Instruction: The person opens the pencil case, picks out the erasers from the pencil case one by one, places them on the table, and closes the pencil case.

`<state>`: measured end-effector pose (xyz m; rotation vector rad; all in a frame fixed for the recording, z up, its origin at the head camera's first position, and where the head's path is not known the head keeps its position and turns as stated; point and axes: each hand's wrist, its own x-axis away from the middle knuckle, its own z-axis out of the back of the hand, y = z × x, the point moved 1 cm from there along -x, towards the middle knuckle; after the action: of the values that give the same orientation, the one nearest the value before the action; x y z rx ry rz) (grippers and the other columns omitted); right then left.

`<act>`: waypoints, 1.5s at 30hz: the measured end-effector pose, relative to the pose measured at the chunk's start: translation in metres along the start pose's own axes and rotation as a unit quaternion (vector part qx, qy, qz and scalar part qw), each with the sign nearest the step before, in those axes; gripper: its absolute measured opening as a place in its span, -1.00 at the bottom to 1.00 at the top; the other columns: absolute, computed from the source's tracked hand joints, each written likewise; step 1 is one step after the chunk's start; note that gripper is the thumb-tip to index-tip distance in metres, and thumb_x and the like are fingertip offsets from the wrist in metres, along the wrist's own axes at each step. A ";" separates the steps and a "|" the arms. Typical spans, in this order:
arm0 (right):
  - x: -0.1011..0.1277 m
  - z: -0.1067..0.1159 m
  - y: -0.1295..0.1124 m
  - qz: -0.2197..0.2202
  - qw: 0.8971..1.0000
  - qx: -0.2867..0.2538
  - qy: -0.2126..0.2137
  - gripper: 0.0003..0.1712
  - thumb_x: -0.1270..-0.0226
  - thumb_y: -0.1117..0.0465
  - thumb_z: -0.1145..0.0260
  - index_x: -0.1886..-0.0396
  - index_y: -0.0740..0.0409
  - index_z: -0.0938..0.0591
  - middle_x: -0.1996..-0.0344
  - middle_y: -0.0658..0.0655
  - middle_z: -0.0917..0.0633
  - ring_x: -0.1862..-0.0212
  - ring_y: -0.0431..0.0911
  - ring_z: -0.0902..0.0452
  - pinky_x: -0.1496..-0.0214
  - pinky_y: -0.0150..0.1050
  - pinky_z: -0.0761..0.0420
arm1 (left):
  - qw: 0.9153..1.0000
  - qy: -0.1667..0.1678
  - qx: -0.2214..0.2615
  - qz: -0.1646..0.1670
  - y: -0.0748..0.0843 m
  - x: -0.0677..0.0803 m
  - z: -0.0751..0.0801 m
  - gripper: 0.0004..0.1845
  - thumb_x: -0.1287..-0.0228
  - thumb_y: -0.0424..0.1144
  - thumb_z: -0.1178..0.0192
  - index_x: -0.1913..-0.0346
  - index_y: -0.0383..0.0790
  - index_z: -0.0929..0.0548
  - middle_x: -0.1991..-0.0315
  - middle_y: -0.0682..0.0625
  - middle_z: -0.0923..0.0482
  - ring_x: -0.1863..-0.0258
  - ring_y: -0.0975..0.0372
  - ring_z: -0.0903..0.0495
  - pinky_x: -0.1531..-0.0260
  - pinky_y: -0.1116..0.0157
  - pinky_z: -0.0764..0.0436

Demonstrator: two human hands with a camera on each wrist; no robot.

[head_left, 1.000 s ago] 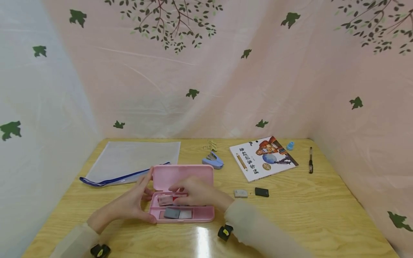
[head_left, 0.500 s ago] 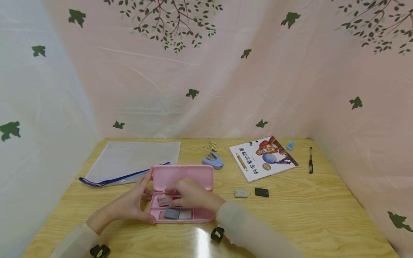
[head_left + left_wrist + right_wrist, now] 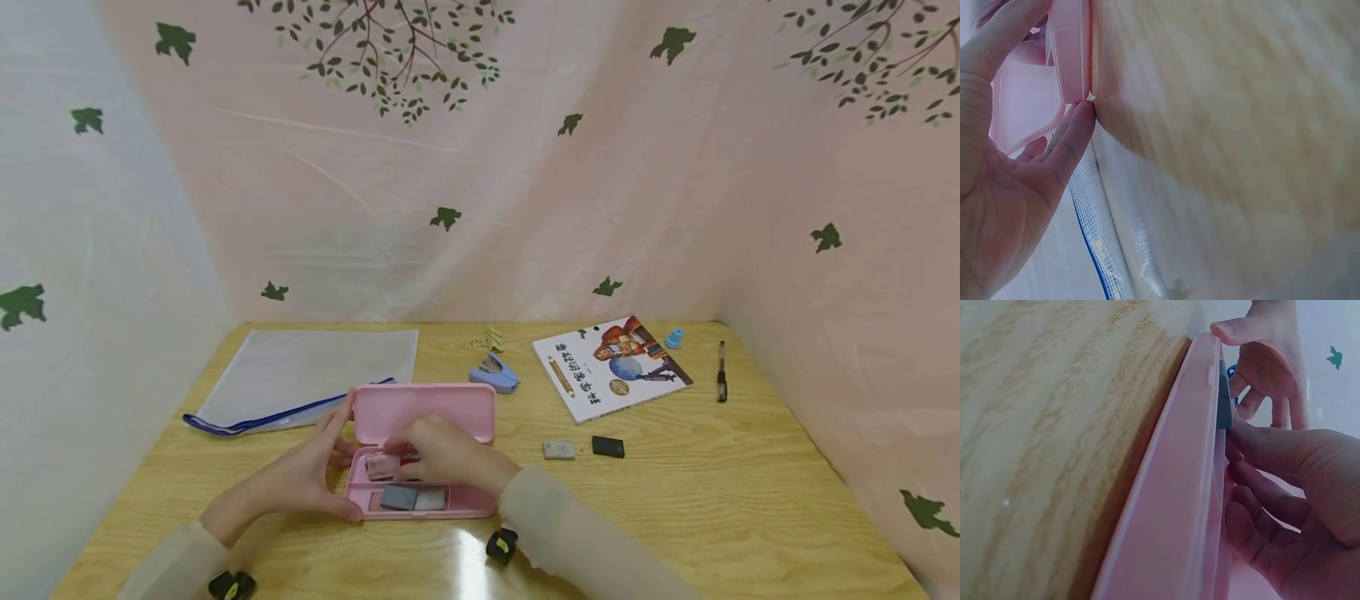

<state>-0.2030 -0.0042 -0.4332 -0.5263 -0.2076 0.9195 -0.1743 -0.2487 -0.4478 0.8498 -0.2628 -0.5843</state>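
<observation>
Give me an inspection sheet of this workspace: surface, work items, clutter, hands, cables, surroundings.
Surface: wooden table, glare near the front edge.
Work items: open pink pencil case with small erasers in its tray.
Clutter: mesh zip pouch, blue stapler, binder clips, book, blue cap, pen, grey eraser, black eraser.
Hands: left hand braces the case's left end; right hand reaches into the tray, what it grips is hidden.
Cables: nothing seen.
Surroundings: pink cloth backdrop printed with leaves.
</observation>
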 end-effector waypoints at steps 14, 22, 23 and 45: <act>-0.005 -0.003 0.000 0.042 0.998 0.043 0.003 -0.86 -0.34 0.21 -0.45 0.14 0.03 -0.82 0.56 -0.19 -0.52 0.49 -0.36 -0.33 0.44 -0.54 -0.32 | 1.000 0.002 0.006 -0.004 -0.001 0.001 -0.001 0.60 0.16 0.03 -0.68 -0.60 0.21 0.52 -0.49 -0.20 0.07 -0.10 0.11 -0.55 -0.14 0.15 -0.62; -0.003 -0.005 0.000 0.070 0.994 0.080 0.013 -0.88 -0.36 0.19 -0.42 0.17 0.02 -0.82 0.56 -0.21 -0.52 0.48 -0.38 -0.32 0.41 -0.59 -0.33 | 1.000 -0.001 0.004 -0.007 -0.003 0.001 -0.002 0.60 0.16 0.06 -0.68 -0.60 0.20 0.52 -0.50 -0.20 0.08 -0.09 0.12 -0.55 -0.14 0.18 -0.62; -0.003 -0.005 0.000 0.072 0.994 0.081 0.015 -0.88 -0.36 0.19 -0.42 0.16 0.03 -0.82 0.55 -0.20 -0.54 0.48 -0.38 -0.32 0.41 -0.59 -0.34 | 1.000 -0.001 0.005 -0.008 -0.004 0.001 -0.002 0.60 0.16 0.05 -0.68 -0.60 0.20 0.52 -0.51 -0.20 0.08 -0.09 0.12 -0.56 -0.14 0.18 -0.62; 0.006 0.002 -0.005 0.037 0.997 0.060 0.034 -0.63 -0.22 0.22 -0.47 -0.05 0.09 -0.79 0.40 -0.14 -0.61 0.40 -0.36 -0.38 0.37 -0.59 -0.40 | 1.000 -0.003 -0.004 0.006 0.000 0.000 0.000 0.59 0.14 0.05 -0.67 -0.59 0.25 0.52 -0.51 -0.18 0.09 -0.11 0.12 -0.54 -0.14 0.18 -0.62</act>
<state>-0.1966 -0.0008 -0.4295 -0.4551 -0.0710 0.9777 -0.1739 -0.2488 -0.4481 0.8388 -0.2720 -0.5761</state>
